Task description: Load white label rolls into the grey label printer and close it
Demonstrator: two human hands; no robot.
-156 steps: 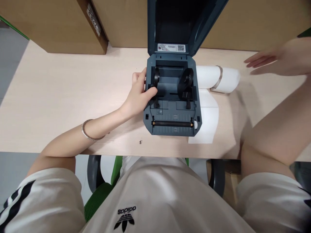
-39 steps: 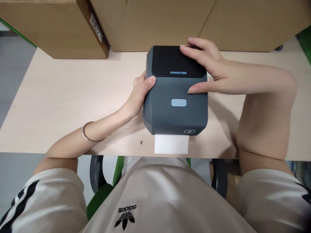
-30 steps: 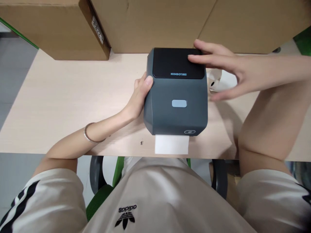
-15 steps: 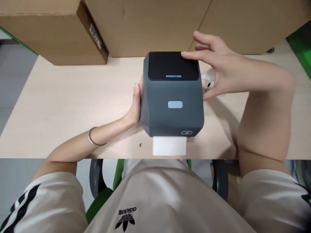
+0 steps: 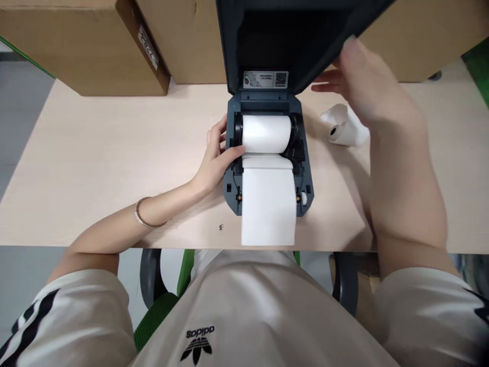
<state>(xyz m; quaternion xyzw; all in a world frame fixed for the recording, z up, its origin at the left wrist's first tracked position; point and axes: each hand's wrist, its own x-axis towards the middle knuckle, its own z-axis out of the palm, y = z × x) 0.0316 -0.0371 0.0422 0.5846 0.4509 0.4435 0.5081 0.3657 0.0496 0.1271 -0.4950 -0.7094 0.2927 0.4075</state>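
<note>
A dark grey-blue label printer [image 5: 232, 200] stands on the table, its lid [image 5: 298, 46] raised on the rear hinge. Inside sits a white label roll [image 5: 266, 133], with its strip [image 5: 268, 209] running forward past the printer's front. My left hand [image 5: 216, 158] grips the printer's left side, thumb over the rim by the roll's left end. At the lid's right edge is my right hand [image 5: 369, 84], slightly blurred, thumb on the edge and fingers curled near it. A crumpled, curled piece of white paper [image 5: 353, 130] lies right of the printer.
Large cardboard boxes [image 5: 187, 46] line the back of the table [image 5: 95, 168], one box [image 5: 87, 51] nearer at the left. The table's front edge runs just before my body. A chair armrest [image 5: 150, 278] shows below it.
The printer lid has swung up and back, exposing the roll inside. My right hand rose with it. My left thumb has moved from the outer side onto the printer's inner rim.
</note>
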